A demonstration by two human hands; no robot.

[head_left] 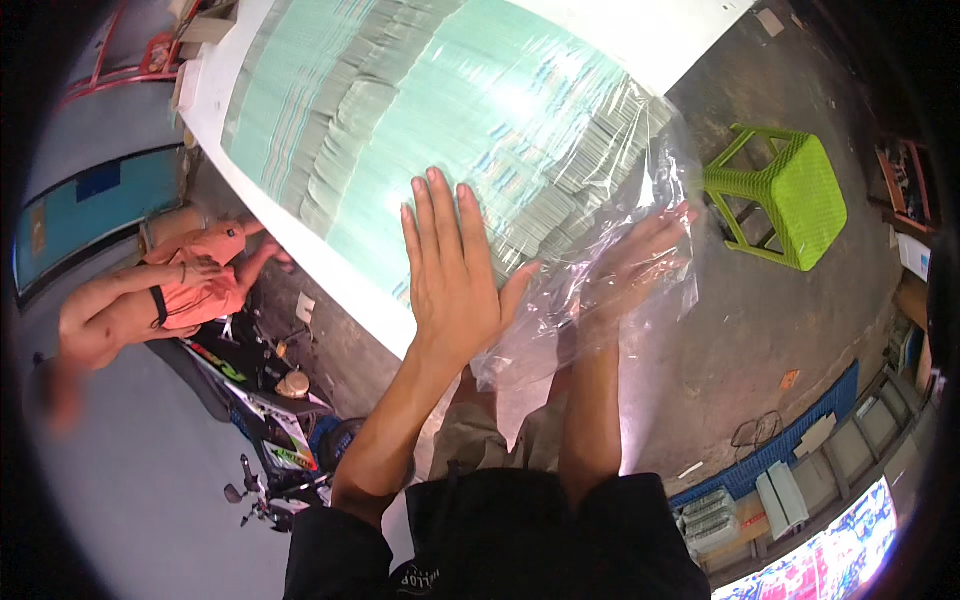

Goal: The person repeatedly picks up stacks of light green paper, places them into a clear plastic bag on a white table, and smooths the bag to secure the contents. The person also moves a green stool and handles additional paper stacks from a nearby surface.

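Stacks of pale green printed sheets with grey edges cover much of the white table. They look like bundles of flat plastic packaging, but their exact kind is hard to make out. My left hand lies flat on the near part of the stack, fingers stretched out and slightly apart. A thin transparent plastic sheet or bag drapes over the right end of the stack and hangs past the table edge. My right hand shows through this film, fingers extended beside the stack's corner; whether it is inside a bag or beneath loose film, I cannot tell.
A green plastic stool stands on the floor at the right. To the left, a person in orange shorts is beside a parked motorcycle. A lit screen and a shelf or rack sit at the lower right.
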